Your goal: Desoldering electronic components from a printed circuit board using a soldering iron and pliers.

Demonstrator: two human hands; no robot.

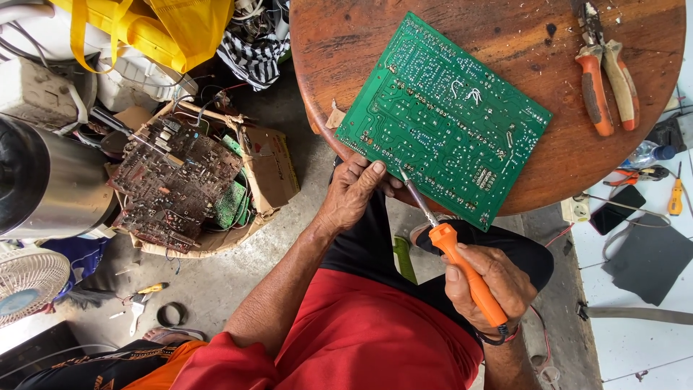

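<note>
Green circuit board [444, 115] is laid solder side up on the round wooden worktop [505, 43], its near edge overhanging and pinched by the left hand [354, 191]. From the right hand [491, 285], closed in a firm grip round the orange handle, the soldering iron [447, 242] is angled up and leftward, tip brought right to the board's near edge, just beside the left thumb.
</note>
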